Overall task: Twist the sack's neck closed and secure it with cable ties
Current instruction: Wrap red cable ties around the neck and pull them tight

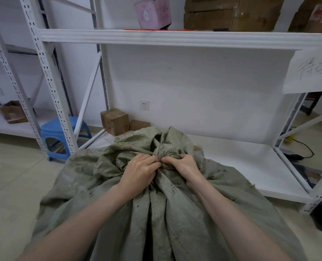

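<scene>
In front of the white shelving rack (pixel 156 37) a big grey-green woven sack (pixel 175 213) sits on the floor, its twisted neck (pixel 166 151) bunched into a knob nearest the rack, where the left hand (pixel 139 172) and right hand (pixel 184 166) meet, fingers curled and pinching it.

Both hands — left (pixel 139 170), right (pixel 182 164) — pinch the sack's (pixel 156 213) twisted neck (pixel 165 151).
</scene>
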